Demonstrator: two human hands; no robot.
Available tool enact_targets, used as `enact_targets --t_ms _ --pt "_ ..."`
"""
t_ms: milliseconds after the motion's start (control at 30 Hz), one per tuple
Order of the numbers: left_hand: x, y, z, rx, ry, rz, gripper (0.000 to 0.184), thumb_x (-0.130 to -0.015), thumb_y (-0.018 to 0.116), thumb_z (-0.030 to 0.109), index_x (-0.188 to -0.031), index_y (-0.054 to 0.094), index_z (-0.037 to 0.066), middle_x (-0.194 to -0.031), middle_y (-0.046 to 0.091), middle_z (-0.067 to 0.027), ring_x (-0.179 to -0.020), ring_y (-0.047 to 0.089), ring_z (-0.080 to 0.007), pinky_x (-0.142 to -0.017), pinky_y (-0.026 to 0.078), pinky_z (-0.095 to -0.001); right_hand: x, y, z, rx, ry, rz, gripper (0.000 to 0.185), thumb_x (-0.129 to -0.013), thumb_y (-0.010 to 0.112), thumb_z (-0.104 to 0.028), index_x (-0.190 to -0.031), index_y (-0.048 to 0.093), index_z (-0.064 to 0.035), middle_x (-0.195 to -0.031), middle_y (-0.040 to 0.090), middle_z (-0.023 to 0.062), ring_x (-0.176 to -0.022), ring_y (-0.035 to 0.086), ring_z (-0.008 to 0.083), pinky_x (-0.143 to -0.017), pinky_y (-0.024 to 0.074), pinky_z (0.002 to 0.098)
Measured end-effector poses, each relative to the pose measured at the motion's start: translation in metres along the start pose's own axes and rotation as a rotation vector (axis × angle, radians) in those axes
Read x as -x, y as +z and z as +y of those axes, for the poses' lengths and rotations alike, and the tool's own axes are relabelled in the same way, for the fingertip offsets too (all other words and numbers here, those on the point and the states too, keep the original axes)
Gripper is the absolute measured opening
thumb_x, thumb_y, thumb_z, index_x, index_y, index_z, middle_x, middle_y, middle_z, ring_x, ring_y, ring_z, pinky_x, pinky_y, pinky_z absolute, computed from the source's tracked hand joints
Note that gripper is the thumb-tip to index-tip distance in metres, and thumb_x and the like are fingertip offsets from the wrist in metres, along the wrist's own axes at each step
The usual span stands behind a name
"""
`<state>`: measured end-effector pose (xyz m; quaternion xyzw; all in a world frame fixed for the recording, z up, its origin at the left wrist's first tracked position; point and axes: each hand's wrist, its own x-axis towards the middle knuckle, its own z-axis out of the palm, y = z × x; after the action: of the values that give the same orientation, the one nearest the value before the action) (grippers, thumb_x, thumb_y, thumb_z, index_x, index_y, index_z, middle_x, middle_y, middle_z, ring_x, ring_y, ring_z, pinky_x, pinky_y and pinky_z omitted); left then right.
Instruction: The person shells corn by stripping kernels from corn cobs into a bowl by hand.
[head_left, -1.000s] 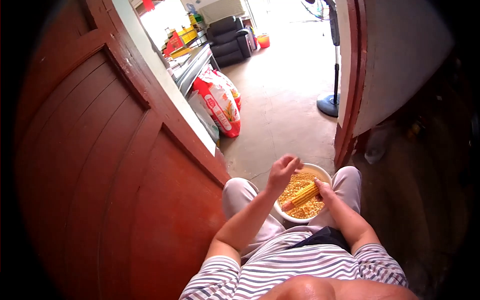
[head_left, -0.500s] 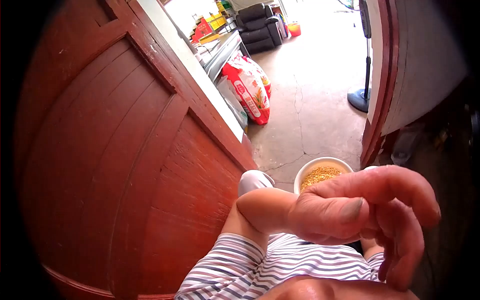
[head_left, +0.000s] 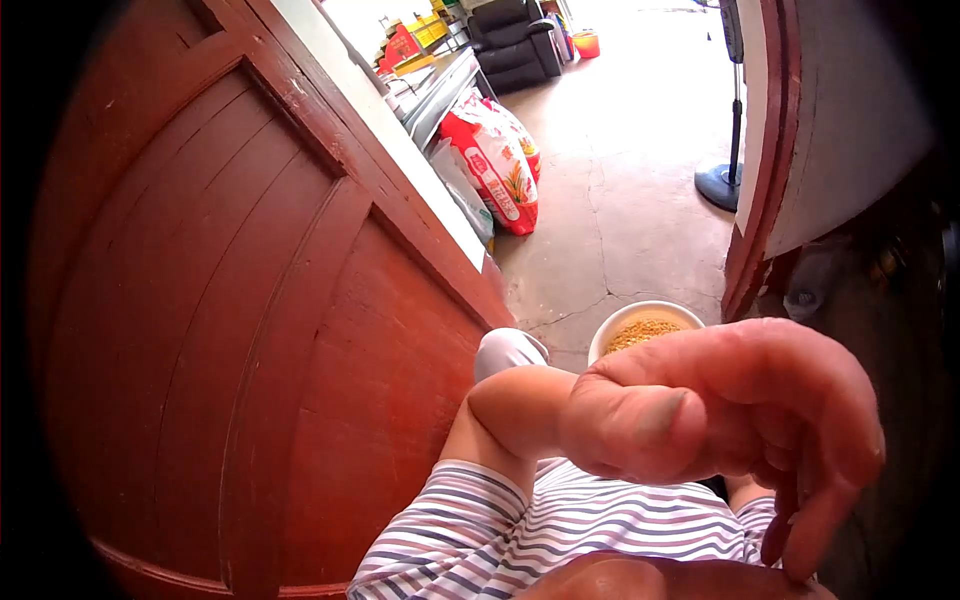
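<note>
My left hand (head_left: 720, 410) is raised close to the camera, its fingers curved and apart, with nothing visible between them. It covers my lap and part of the white bowl (head_left: 603, 332). Loose yellow corn kernels (head_left: 642, 333) lie in the bowl. My right hand is hidden behind the left one, and only a bit of the right forearm (head_left: 745, 490) shows. No corn cob can be seen.
A red-brown wooden door (head_left: 270, 330) stands at the left, and a door frame (head_left: 765, 170) at the right. Beyond are red and white sacks (head_left: 495, 170), a fan base (head_left: 718, 186), a dark armchair (head_left: 512, 45) and an orange bucket (head_left: 587, 44).
My left hand has come up from above the bowl towards the camera, now hiding my right hand and the cob it held. The view has shifted, placing the room's objects farther right.
</note>
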<state>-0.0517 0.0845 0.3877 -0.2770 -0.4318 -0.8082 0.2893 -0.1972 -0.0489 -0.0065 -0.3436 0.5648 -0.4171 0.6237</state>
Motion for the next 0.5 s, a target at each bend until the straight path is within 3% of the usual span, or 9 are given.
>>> enact_targets --t_ms 167,233,333,400,467,500 --pt "0.003 0.001 0.007 -0.030 -0.144 0.089 0.072 -0.081 0.048 0.055 -0.118 0.037 -0.006 -0.091 0.053 -0.0174 -0.080 0.058 -0.0230 -0.067 0.046 -0.0298 0.005 -0.003 -0.003 0.060 0.120 0.022 0.042 -0.084 0.050 -0.051 -0.075 0.052 -0.0098 -0.054 0.046 0.0019 -0.037 0.041 0.0129 -0.034 0.0323 0.0257" --pt "0.004 -0.011 -0.007 -0.051 0.086 -0.046 0.073 -0.080 0.049 0.057 -0.118 0.038 -0.005 -0.089 0.054 -0.0192 -0.076 0.058 -0.0231 -0.067 0.045 -0.0298 0.002 -0.004 0.000 0.074 0.101 0.014 0.043 -0.084 0.050 -0.051 -0.075 0.052 -0.0094 -0.055 0.046 0.0019 -0.038 0.041 0.0133 -0.034 0.0333 0.0256" --pt "0.002 -0.019 -0.006 -0.054 0.163 -0.202 0.076 -0.079 0.049 0.059 -0.119 0.037 -0.004 -0.088 0.055 -0.0211 -0.075 0.058 -0.0224 -0.067 0.045 -0.0294 0.000 0.000 0.001 0.046 0.083 0.036 0.043 -0.084 0.050 -0.051 -0.075 0.052 -0.0091 -0.055 0.045 0.0020 -0.038 0.041 0.0133 -0.034 0.0333 0.0259" --pt "0.008 -0.005 0.003 -0.081 -0.031 0.011 0.074 -0.081 0.047 0.058 -0.120 0.036 -0.004 -0.089 0.055 -0.0205 -0.078 0.058 -0.0219 -0.068 0.046 -0.0293 0.002 -0.001 -0.002 0.094 0.101 0.023 0.043 -0.084 0.050 -0.051 -0.075 0.052 -0.0092 -0.055 0.045 0.0020 -0.038 0.041 0.0134 -0.034 0.0336 0.0263" --pt "0.008 -0.002 0.006 -0.092 -0.126 0.117 0.073 -0.082 0.045 0.058 -0.120 0.035 -0.004 -0.089 0.055 -0.0202 -0.080 0.059 -0.0216 -0.069 0.047 -0.0292 0.003 -0.002 -0.004 0.087 0.068 0.000 0.042 -0.084 0.050 -0.050 -0.075 0.052 -0.0092 -0.054 0.045 0.0020 -0.037 0.041 0.0133 -0.033 0.0332 0.0260" --pt "0.008 -0.003 0.005 -0.083 -0.125 0.068 0.071 -0.083 0.045 0.056 -0.121 0.035 -0.003 -0.090 0.056 -0.0203 -0.080 0.059 -0.0217 -0.070 0.048 -0.0292 0.005 -0.001 -0.004 0.088 0.068 0.000 0.042 -0.084 0.050 -0.050 -0.075 0.052 -0.0092 -0.054 0.045 0.0020 -0.037 0.041 0.0133 -0.033 0.0332 0.0260"
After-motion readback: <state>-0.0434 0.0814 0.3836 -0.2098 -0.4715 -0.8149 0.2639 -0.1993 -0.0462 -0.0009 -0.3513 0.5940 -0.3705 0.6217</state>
